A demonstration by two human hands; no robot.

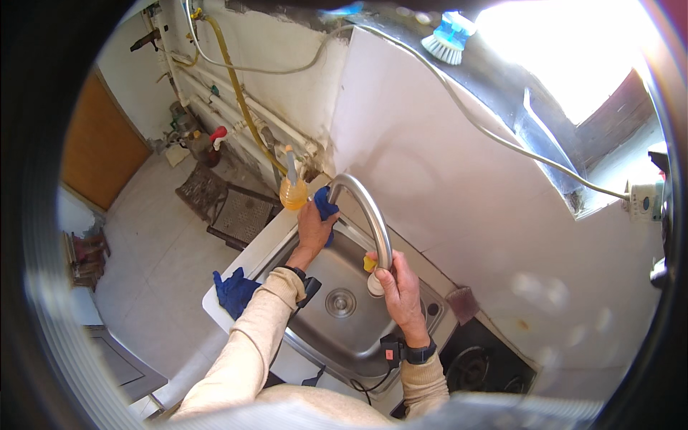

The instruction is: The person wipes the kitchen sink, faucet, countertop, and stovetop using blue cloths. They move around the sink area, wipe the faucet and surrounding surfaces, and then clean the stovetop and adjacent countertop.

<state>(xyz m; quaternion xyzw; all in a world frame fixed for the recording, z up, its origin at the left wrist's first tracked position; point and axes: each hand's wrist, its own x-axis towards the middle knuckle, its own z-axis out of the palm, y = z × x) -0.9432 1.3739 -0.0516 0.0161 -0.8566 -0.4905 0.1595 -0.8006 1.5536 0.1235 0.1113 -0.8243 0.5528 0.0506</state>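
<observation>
A curved metal faucet (371, 209) arches over the stainless steel sink (322, 301), whose round drain (340, 303) shows below. My left hand (316, 228) grips a blue cloth (325, 203) against the lower part of the faucet, at the sink's far-left rim. The fingers of my right hand (401, 295) are closed around the spout's end, just above its pale tip (375, 285). A small yellow piece (369, 263) shows beside those fingers; what it is I cannot tell. Another blue cloth (236, 292) lies crumpled on the counter's left corner, partly behind my left forearm.
An amber bottle (293, 194) stands behind my left hand. Right of the sink are a reddish-brown scrubbing pad (462, 305) and a black stove (486, 365). A scrub brush (449, 40) sits on the windowsill, with a cable (462, 107) hanging across the wall. A chair (242, 209) stands left.
</observation>
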